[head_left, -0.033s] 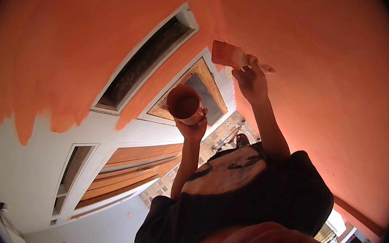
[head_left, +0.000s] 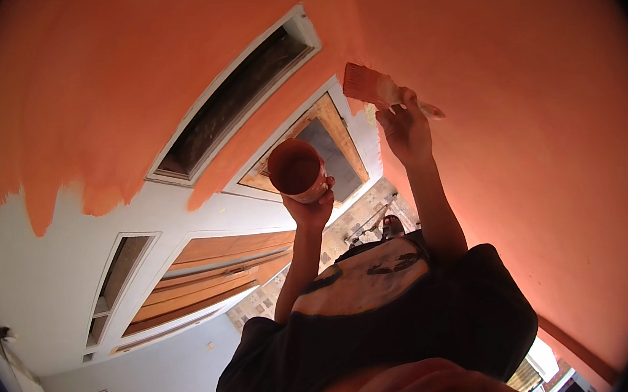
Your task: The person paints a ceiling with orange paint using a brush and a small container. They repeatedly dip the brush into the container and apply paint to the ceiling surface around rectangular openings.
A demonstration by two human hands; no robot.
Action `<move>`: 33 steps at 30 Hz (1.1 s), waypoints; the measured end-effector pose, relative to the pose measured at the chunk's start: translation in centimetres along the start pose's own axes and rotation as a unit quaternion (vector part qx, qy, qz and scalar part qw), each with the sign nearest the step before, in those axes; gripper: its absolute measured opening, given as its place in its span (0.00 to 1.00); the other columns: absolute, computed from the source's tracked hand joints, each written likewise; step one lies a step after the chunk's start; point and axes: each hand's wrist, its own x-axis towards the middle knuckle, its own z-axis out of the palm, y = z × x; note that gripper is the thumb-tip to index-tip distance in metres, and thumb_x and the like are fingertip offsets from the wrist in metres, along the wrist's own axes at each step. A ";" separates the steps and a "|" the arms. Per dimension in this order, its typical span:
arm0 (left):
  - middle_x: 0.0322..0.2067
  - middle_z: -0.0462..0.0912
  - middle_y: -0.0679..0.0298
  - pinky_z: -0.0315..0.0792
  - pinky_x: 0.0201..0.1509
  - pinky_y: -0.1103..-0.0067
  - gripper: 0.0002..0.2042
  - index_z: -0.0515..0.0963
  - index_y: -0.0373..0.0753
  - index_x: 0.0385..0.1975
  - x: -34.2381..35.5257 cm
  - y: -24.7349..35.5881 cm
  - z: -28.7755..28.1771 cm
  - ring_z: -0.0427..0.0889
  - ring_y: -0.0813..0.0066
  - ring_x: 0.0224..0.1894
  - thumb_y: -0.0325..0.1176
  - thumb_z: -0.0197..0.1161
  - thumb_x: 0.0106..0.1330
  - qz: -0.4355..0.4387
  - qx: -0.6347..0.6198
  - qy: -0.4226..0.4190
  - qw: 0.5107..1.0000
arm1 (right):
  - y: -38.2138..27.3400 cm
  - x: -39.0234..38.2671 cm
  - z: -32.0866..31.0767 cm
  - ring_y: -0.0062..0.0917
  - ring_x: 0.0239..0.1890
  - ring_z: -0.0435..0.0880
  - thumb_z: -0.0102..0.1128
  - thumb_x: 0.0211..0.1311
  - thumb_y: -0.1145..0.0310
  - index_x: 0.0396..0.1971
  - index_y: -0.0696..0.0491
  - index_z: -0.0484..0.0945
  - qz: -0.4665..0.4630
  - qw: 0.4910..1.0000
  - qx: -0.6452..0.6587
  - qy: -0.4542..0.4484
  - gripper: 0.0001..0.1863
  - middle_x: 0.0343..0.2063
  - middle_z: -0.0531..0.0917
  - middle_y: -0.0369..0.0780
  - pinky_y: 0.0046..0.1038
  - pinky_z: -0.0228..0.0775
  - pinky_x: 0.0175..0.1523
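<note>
My left hand (head_left: pixel 312 210) is wrapped round the lower side of a round paint cup (head_left: pixel 297 165), which tilts with its mouth facing me. Its inside is dark reddish, and orange smears mark its outside. Higher up and to the right, my right hand (head_left: pixel 407 134) grips a wide paintbrush (head_left: pixel 368 85) by the handle. Reddish-orange paint coats the bristles, which point left toward the corner where two walls meet. Whether they touch the wall cannot be made out. Fingers hide part of the brush handle.
Orange paint covers the right wall (head_left: pixel 522 136) and the upper part of the left wall (head_left: pixel 58 93), ending raggedly over white. A framed opening (head_left: pixel 232 105), a wood-framed door (head_left: pixel 354 138) and wooden panels (head_left: pixel 201 284) lie left. Below is a tiled floor (head_left: pixel 264 299).
</note>
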 end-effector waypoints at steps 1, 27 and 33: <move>0.58 0.76 0.54 0.76 0.26 0.77 0.28 0.70 0.49 0.63 0.1 0.2 -0.3 0.82 0.51 0.46 0.60 0.50 0.70 0.006 -0.001 0.004 1.000 | 0.1 1.2 -0.6 0.30 0.51 0.78 0.61 0.71 0.64 0.44 0.49 0.73 -0.009 1.000 -0.001 -0.028 0.09 0.48 0.77 0.39 0.32 0.79 0.50; 0.62 0.70 0.55 0.77 0.32 0.83 0.30 0.65 0.49 0.69 -2.3 3.3 -2.8 0.78 0.62 0.46 0.49 0.63 0.69 0.054 0.057 0.027 0.997 | 4.5 20.4 6.4 0.40 0.56 0.80 0.53 0.71 0.73 0.60 0.61 0.68 -0.277 0.960 -0.035 -0.036 0.20 0.56 0.75 0.47 0.43 0.84 0.54; 0.63 0.69 0.55 0.76 0.31 0.83 0.29 0.64 0.50 0.70 -2.1 3.4 -3.3 0.78 0.59 0.47 0.48 0.61 0.70 0.039 0.041 0.018 0.998 | 5.5 20.3 5.8 0.33 0.49 0.82 0.57 0.67 0.74 0.55 0.63 0.71 -0.314 0.949 -0.032 -0.001 0.19 0.48 0.78 0.45 0.38 0.86 0.49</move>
